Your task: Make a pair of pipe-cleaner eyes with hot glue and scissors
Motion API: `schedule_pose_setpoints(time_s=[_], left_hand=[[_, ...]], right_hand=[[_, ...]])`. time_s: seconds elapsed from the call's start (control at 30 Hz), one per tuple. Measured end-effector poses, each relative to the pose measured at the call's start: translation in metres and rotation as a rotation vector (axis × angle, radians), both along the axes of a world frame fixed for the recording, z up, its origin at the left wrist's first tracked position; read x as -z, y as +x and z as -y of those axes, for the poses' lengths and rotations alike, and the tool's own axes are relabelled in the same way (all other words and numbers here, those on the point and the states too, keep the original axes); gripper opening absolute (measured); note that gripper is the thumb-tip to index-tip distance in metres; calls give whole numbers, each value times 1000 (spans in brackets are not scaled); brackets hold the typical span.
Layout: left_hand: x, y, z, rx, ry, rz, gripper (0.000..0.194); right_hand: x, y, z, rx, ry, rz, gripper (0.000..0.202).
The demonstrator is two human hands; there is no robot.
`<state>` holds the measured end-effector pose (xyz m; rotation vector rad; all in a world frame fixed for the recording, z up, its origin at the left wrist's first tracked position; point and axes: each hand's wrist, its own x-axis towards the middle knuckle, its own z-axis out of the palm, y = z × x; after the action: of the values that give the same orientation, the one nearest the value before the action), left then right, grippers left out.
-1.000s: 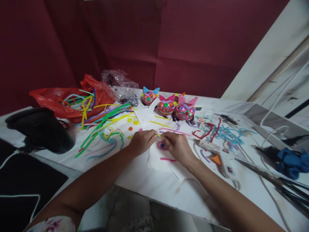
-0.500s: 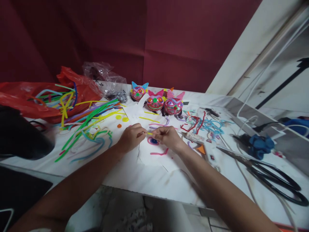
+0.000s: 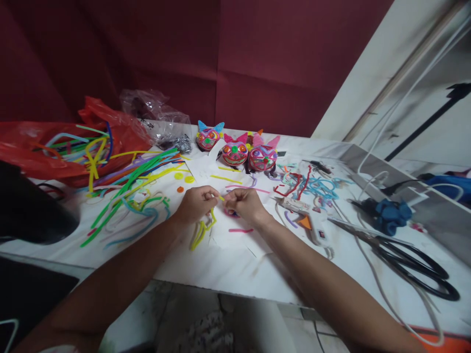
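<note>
My left hand (image 3: 198, 202) and my right hand (image 3: 243, 203) nearly meet over the middle of the table, each in a pinch. Between the fingertips runs a short stretch of yellow pipe cleaner (image 3: 221, 198). A bent yellow length (image 3: 198, 235) hangs or lies just below my left hand; whether it joins the pinched part is hidden. Beneath my right hand a dark blue and pink round piece (image 3: 232, 213) shows only in part. A straight pink pipe cleaner strip (image 3: 241, 230) lies nearer to me on the white surface.
Several colourful cat-like heads (image 3: 235, 151) stand at the back. Green pipe cleaners (image 3: 127, 196) and a red plastic bag (image 3: 66, 171) lie left. On the right are large black-handled scissors (image 3: 405, 262), a white tool resembling a glue gun (image 3: 319, 234), cables and light blue scraps (image 3: 324, 186).
A bent yellow length now shows below my left hand. My right hand has come over the blue and pink round piece, covering more of it. The whole view has shifted slightly.
</note>
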<state>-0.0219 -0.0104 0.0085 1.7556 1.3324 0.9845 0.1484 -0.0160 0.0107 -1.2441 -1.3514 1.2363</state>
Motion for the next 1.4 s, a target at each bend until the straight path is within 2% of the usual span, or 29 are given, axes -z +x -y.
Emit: schedule_pose_setpoints(time_s=[0.13,0.33,0.53,0.6,0.77,0.87,0.93,1.07,1.23,1.4], left_hand=[[0,-1,2,32,30,-10,20],[-4,2,6,4,66,-13,11],[-16,3,6,61,-283,186,16],[-19,2,6,103,-336,226,20],[-22,0,8,99,-330,316,26],[-25,0,11,90,-294,335,27],[-27,0,14,94,-275,335,28],[-29,2,16,92,-244,294,30],[-25,4,15,143,-250,205,28],[-18,3,13,216,-292,155,23]], right_hand=[[-3,0,2,8,1,-9,7],[-1,-4,5,46,8,-23,8],[-5,1,5,27,7,-37,9],[-9,5,9,14,1,-44,8],[-20,4,34,-11,-114,-116,15],[-22,-11,56,-41,-228,-189,32],[-20,-23,69,-109,-282,-236,40],[-14,-37,82,-171,-288,-342,32],[-10,-32,91,-154,-289,-402,27],[-6,-26,104,-123,-288,-394,39]])
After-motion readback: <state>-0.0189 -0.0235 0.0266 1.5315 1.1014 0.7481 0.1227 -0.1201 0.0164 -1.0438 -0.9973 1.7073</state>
